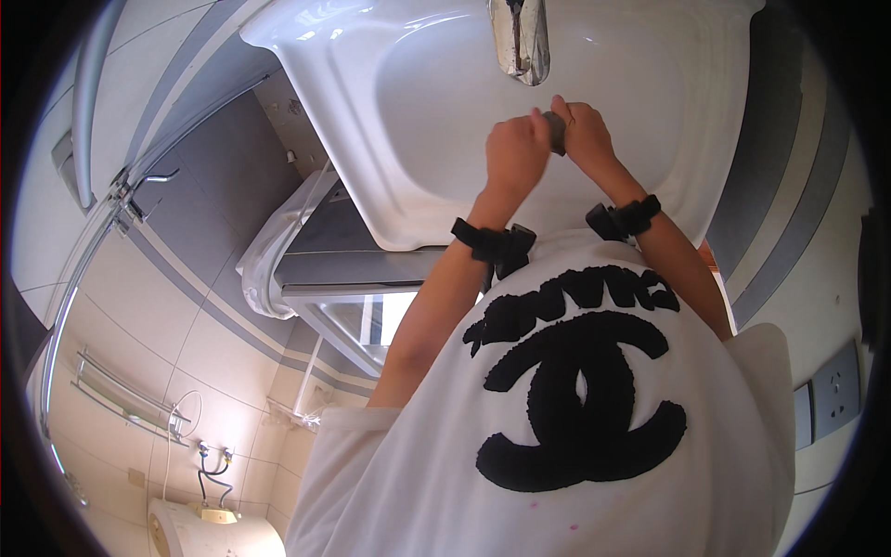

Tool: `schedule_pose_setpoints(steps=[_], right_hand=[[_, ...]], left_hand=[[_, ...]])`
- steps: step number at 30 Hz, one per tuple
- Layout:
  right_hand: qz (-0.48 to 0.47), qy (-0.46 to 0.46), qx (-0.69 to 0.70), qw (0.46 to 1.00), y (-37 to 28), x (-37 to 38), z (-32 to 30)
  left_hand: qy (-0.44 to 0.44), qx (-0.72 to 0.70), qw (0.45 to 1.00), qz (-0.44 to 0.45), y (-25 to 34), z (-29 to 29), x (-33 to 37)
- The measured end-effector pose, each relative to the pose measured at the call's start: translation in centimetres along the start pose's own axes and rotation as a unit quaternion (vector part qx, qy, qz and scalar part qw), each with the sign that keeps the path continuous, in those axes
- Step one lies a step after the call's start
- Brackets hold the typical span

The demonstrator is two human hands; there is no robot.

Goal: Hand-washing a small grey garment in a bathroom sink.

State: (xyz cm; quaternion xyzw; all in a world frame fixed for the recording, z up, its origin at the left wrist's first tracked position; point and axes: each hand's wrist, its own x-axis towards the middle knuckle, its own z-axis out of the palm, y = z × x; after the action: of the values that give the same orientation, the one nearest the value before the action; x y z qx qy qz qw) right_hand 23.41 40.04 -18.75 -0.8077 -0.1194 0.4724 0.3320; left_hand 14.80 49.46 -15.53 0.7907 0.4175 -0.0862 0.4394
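Note:
Over the white washbasin (413, 111), my two hands meet just below the chrome faucet (522, 51). My left hand (516, 156) is closed, its thumb up, against one side of a small dark grey lump (555, 133). Around the other side of it curl the fingers of my right hand (587, 135). The lump looks like a bunched cloth or sponge; most of it is hidden in my grip, so its exact kind does not show. Each wrist wears a black strap with a small box on it.
Left of the basin stands a grey-topped appliance (357, 232) with a white bag (269, 265) beside it. A towel rail (125, 399) and a white cylindrical tank (213, 531) with hoses are at the lower left. A wall socket (835, 392) is at the right.

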Motion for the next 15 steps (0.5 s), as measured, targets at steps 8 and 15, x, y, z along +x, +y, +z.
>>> schedule_pose_setpoints(steps=[8,15], right_hand=[[-0.074,-0.076,0.004,0.994,-1.5,-1.3,-0.9],[-0.045,-0.001,0.013,0.999,-1.2,-1.2,-0.2]], left_hand=[[-0.019,-0.038,0.999,-0.02,-2.2,-0.7,1.1],[-0.046,-0.033,0.998,0.018,-1.6,-0.9,1.4]])
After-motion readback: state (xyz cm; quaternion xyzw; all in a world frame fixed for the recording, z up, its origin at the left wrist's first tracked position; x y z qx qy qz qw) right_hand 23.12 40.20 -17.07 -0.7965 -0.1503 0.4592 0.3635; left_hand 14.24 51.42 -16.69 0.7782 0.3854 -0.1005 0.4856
